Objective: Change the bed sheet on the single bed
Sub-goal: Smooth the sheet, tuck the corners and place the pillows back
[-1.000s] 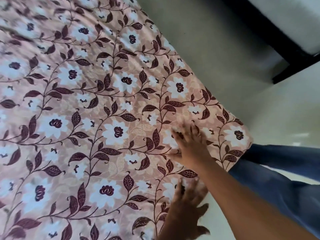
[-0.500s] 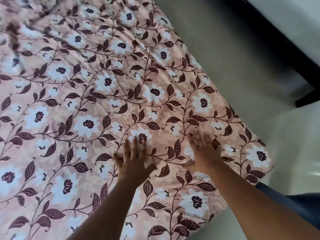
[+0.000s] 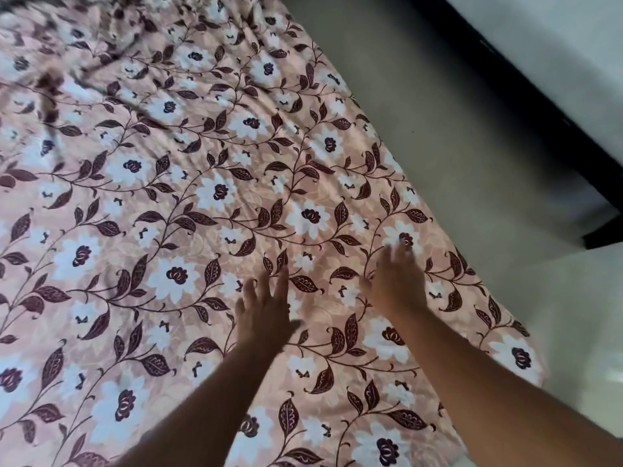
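Observation:
A pink bed sheet (image 3: pixel 209 203) with white flowers and dark maroon leaves covers the single bed and fills most of the view. My left hand (image 3: pixel 264 308) lies flat on the sheet near the bed's lower middle, fingers straight and spread. My right hand (image 3: pixel 396 281) presses flat on the sheet a little to the right, close to the bed's right edge; it is blurred by motion. Neither hand holds any fabric. The sheet is wrinkled toward the far left corner.
A grey floor (image 3: pixel 455 136) runs along the right side of the bed. A dark bed frame (image 3: pixel 526 82) with a white mattress (image 3: pixel 556 32) on it stands at the upper right.
Both hands have slid forward across the sheet, and my left hand has moved from beside the right wrist out to the left. The view has shifted back, showing more of the bed.

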`<state>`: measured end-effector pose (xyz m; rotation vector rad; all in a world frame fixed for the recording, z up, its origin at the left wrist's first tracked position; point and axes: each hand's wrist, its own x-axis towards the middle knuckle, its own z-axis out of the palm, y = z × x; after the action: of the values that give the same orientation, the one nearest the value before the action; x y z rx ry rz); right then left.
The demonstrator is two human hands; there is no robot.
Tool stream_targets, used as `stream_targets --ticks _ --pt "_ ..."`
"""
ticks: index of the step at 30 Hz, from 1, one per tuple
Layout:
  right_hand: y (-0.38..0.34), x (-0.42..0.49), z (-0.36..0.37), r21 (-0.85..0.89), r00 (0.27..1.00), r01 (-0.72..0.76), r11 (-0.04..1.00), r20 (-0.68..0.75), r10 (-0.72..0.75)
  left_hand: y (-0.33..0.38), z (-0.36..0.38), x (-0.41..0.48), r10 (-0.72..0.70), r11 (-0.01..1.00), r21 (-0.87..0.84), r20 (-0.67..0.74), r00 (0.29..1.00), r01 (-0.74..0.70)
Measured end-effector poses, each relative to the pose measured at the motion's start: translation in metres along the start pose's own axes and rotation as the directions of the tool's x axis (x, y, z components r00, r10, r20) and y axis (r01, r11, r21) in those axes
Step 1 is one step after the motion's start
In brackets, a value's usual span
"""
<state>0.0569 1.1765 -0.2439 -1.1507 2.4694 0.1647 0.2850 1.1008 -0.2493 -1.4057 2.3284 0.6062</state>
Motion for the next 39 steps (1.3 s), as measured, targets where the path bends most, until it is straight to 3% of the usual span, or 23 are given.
stream_targets --ticks 1,3,7,11,15,17,20,23,26,28,33,36,39 --pt "-0.003 0.015 -0.002 -0.002 0.980 0.187 0.982 -0.069 -0.186 0.003 -0.006 0.019 -0.001 1.000 0.018 0.015 1.000 0.001" --pt "-0.011 0.051 -0.007 -0.040 0.924 0.380 0.924 -0.028 -0.381 0.009 -0.021 0.058 0.021 0.998 0.065 0.016 1.000 -0.022" --pt "0.009 0.114 0.001 -0.178 0.899 0.434 0.883 0.155 -0.410 0.032 -0.050 0.127 0.026 0.994 0.106 0.075 0.997 -0.034" --pt "0.045 0.145 0.000 -0.126 0.949 0.310 0.942 0.104 -0.299 0.050 -0.057 0.157 -0.022 0.994 0.107 0.238 0.971 -0.004" --pt "0.048 0.163 -0.015 -0.036 0.972 0.221 0.975 0.092 -0.216 0.052 -0.054 0.157 -0.046 0.994 0.111 0.228 0.972 0.021" --pt "0.054 0.177 -0.026 0.114 0.996 0.057 0.992 0.067 -0.065 0.052 -0.054 0.156 -0.035 0.993 0.119 0.214 0.976 0.009" --pt "0.075 0.199 -0.047 0.424 0.977 -0.182 0.887 0.179 0.115 0.054 -0.054 0.156 -0.043 0.989 0.146 0.211 0.976 0.012" --pt "0.096 0.211 -0.059 0.573 0.974 -0.216 0.791 0.178 0.137 0.055 -0.055 0.157 -0.052 0.989 0.145 0.219 0.974 0.020" --pt "0.110 0.217 -0.056 0.731 0.954 -0.300 0.613 0.215 0.211 0.056 -0.057 0.160 -0.047 0.993 0.120 0.246 0.968 0.018" --pt "0.114 0.223 -0.054 0.739 0.942 -0.333 0.585 0.230 0.246 0.055 -0.060 0.162 -0.048 0.995 0.092 0.263 0.964 0.025" --pt "0.133 0.249 -0.053 0.568 0.880 -0.468 0.677 0.233 0.414 0.057 -0.066 0.170 -0.045 0.997 0.067 0.219 0.975 0.031" --pt "0.133 0.246 -0.046 0.486 0.882 -0.470 0.737 0.229 0.412 0.061 -0.062 0.167 -0.047 0.996 0.087 0.238 0.970 0.027" --pt "0.114 0.223 -0.041 0.368 0.944 -0.243 0.898 -0.122 0.306 0.062 -0.058 0.167 -0.055 0.995 0.092 0.241 0.969 0.033"
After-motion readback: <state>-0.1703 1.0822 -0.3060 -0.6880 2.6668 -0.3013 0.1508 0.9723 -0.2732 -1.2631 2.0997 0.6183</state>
